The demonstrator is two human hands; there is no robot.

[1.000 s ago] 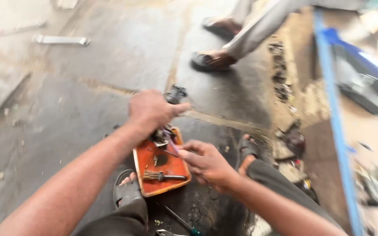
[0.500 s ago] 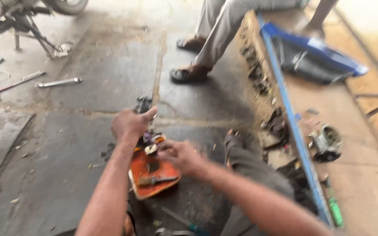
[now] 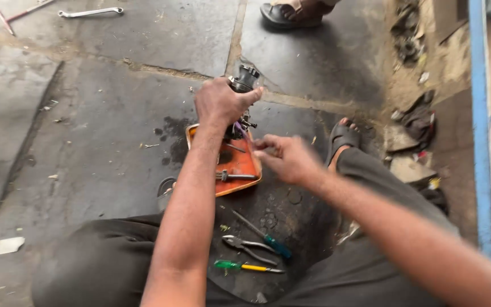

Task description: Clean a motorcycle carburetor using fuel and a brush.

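a stained grey concrete floor (image 3: 103, 142) with cracked seams fills the view in flat daylight; a long blue metal bar (image 3: 480, 113) runs along its littered, dusty right edge.

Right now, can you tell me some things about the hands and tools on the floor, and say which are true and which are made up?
1. The left hand grips a dark metal part above the orange tray. True.
2. The right hand holds the pliers. False: the pliers lie on the floor, between the knees.
3. A green-handled screwdriver lies on the floor. True.
4. The tray is blue. False: it is orange.
5. Another person's sandalled foot is at the top. True.
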